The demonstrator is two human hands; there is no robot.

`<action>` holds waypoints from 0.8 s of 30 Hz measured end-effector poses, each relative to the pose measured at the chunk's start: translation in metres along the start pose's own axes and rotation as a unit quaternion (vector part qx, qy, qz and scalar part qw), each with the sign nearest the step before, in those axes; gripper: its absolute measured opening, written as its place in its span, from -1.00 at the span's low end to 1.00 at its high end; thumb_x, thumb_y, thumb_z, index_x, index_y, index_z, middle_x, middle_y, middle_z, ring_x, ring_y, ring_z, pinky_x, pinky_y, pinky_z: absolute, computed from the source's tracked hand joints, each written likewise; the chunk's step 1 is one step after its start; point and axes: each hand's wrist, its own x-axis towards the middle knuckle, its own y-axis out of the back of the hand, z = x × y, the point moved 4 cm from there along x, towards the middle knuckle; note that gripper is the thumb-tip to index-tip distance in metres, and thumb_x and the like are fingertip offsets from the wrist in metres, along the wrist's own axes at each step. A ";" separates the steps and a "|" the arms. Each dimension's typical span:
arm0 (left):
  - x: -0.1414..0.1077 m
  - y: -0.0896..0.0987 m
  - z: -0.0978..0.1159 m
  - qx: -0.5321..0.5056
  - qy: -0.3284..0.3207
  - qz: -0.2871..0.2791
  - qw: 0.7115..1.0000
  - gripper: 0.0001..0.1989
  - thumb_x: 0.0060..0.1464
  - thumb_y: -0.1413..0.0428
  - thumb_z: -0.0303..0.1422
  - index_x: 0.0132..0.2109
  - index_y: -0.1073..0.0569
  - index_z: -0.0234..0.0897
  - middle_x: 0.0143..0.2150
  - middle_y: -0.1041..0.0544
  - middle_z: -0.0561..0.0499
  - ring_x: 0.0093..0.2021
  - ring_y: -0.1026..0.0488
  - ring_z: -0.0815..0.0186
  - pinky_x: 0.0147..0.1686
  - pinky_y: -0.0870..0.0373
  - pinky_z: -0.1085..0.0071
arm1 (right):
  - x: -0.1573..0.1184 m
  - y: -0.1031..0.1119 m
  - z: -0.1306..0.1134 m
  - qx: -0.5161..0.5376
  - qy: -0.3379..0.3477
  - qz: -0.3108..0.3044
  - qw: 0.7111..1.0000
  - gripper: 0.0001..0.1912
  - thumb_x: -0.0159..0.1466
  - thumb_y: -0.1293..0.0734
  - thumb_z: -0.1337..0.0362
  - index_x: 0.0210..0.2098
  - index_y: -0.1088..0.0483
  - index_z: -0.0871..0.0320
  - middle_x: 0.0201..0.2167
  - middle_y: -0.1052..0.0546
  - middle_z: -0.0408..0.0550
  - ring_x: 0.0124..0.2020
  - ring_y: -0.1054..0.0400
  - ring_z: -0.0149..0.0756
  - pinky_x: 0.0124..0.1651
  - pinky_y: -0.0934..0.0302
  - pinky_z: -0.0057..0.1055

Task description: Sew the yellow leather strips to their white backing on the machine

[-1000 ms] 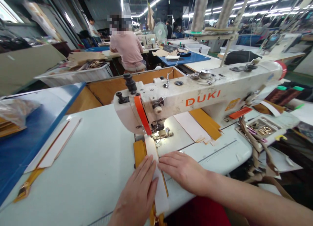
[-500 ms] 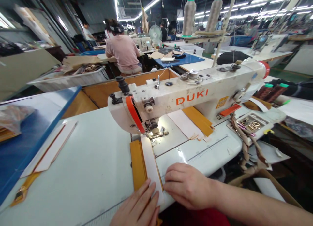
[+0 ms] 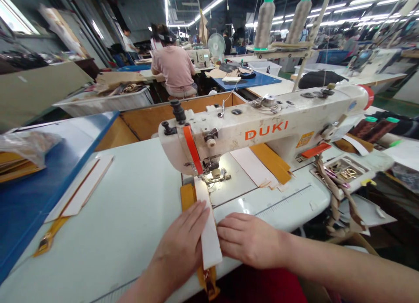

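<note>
I am watching my left hand [image 3: 179, 238] pressing flat on a white strip [image 3: 208, 237], its fingers held together and not pinching. My right hand [image 3: 248, 241] is lying open on the sewing machine table [image 3: 108, 207], with its fingertips [image 3: 222, 233] touching the strip's right edge. The strip is lying on an orange strip [image 3: 187, 197], just below the presser foot [image 3: 216, 174]. My left fingers are hiding part of the white strip, and the white strip is covering most of the orange one.
</note>
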 end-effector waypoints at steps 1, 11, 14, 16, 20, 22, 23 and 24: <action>0.006 -0.005 -0.008 0.010 0.007 -0.008 1.000 -0.60 0.16 0.12 -0.50 0.11 -0.36 -0.52 0.08 -0.48 -0.33 0.13 -0.41 0.09 0.07 -0.41 0.20 | 0.000 0.001 0.000 0.000 0.012 0.007 1.000 -0.75 0.42 -0.12 0.37 -0.23 -0.41 0.25 -0.18 -0.48 0.01 -0.14 -0.30 -0.26 -0.03 -0.20 -0.32; 0.022 -0.030 -0.037 -0.011 0.056 -0.078 0.995 -0.54 0.12 0.15 -0.53 0.16 -0.28 -0.48 0.13 -0.41 -0.30 0.17 -0.35 0.11 0.10 -0.38 0.13 | 0.007 -0.002 0.003 -0.002 0.046 0.040 0.998 -0.68 0.43 -0.08 0.34 -0.31 -0.41 0.20 -0.27 -0.49 -0.04 -0.30 -0.27 -0.28 -0.29 -0.15 -0.34; 0.021 -0.032 -0.036 -0.018 0.064 -0.083 0.994 -0.53 0.11 0.16 -0.54 0.17 -0.27 -0.45 0.15 -0.41 -0.29 0.19 -0.33 0.11 0.12 -0.36 0.11 | 0.011 -0.003 0.007 -0.003 0.042 0.028 0.999 -0.70 0.42 -0.10 0.35 -0.34 -0.40 0.19 -0.30 -0.48 -0.06 -0.29 -0.26 -0.28 -0.27 -0.14 -0.34; 0.021 -0.033 -0.036 -0.019 0.064 -0.083 0.994 -0.54 0.11 0.16 -0.54 0.16 -0.28 -0.48 0.14 -0.41 -0.31 0.18 -0.34 0.10 0.11 -0.37 0.11 | 0.017 -0.006 0.012 -0.013 0.020 0.020 1.000 -0.73 0.41 -0.14 0.35 -0.35 -0.40 0.18 -0.30 -0.48 -0.07 -0.25 -0.26 -0.25 -0.25 -0.13 -0.32; 0.022 -0.032 -0.038 -0.016 0.063 -0.080 0.995 -0.54 0.10 0.14 -0.53 0.16 -0.27 -0.49 0.13 -0.41 -0.32 0.18 -0.33 0.09 0.10 -0.38 0.13 | 0.032 -0.017 0.024 -0.043 -0.071 0.003 0.997 -0.85 0.35 -0.26 0.35 -0.33 -0.42 0.23 -0.29 -0.49 -0.02 -0.18 -0.27 -0.19 -0.19 -0.17 -0.29; 0.023 -0.031 -0.039 -0.015 0.060 -0.080 0.995 -0.54 0.10 0.13 -0.51 0.16 -0.27 -0.49 0.13 -0.42 -0.32 0.18 -0.34 0.09 0.09 -0.39 0.13 | 0.037 -0.022 0.026 -0.048 -0.103 -0.004 0.993 -0.89 0.33 -0.29 0.36 -0.30 -0.44 0.25 -0.27 -0.50 0.02 -0.19 -0.28 -0.19 -0.18 -0.19 -0.29; 0.022 -0.031 -0.039 -0.014 0.057 -0.081 0.995 -0.54 0.11 0.13 -0.50 0.16 -0.28 -0.49 0.13 -0.42 -0.32 0.17 -0.35 0.09 0.09 -0.40 0.13 | 0.038 -0.024 0.025 -0.046 -0.111 -0.006 0.993 -0.89 0.32 -0.29 0.36 -0.29 -0.44 0.26 -0.27 -0.50 0.03 -0.20 -0.29 -0.19 -0.19 -0.20 -0.30; 0.021 -0.030 -0.039 -0.013 0.054 -0.081 0.995 -0.54 0.12 0.13 -0.49 0.16 -0.29 -0.49 0.12 -0.42 -0.32 0.16 -0.36 0.09 0.08 -0.40 0.13 | 0.038 -0.026 0.024 -0.043 -0.113 -0.008 0.993 -0.90 0.31 -0.30 0.36 -0.29 -0.44 0.25 -0.28 -0.50 0.03 -0.21 -0.29 -0.19 -0.20 -0.21 -0.30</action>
